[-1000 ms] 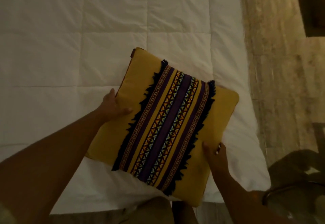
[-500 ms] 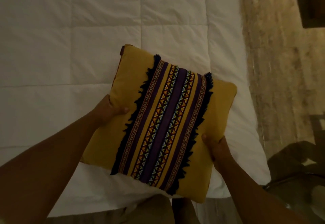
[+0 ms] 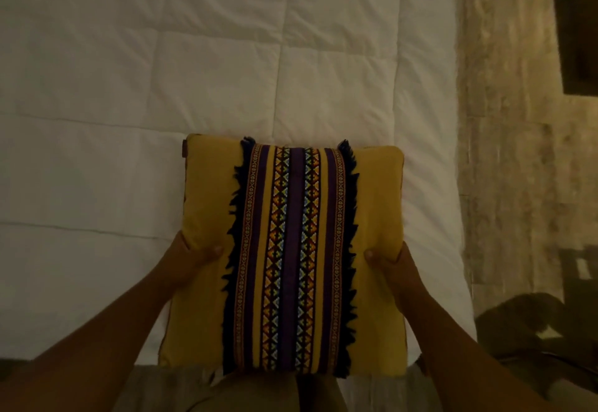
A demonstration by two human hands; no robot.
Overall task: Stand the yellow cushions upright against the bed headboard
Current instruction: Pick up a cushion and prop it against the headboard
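The principal risk was that the yellow cushion (image 3: pixel 210 282) would not stand: a soft cushion set on a soft quilted bed (image 3: pixel 129 88) is likely to slump or tip forward unless leaned firmly on the headboard, which was not in view. A lesser risk was slippage, since each grip pinched only a side edge.

The bed carried a white quilted cover, lightly creased, with stitched squares. To the right lay a pale mottled floor (image 3: pixel 504 152), dimly lit, with a dark panel (image 3: pixel 579 23) at the upper right corner.

The cushion was held above the near edge of the bed, patterned band facing up. The left hand (image 3: pixel 187 256) and right hand (image 3: pixel 391 259) were each closed on an opposite side edge, thumbs on the face.
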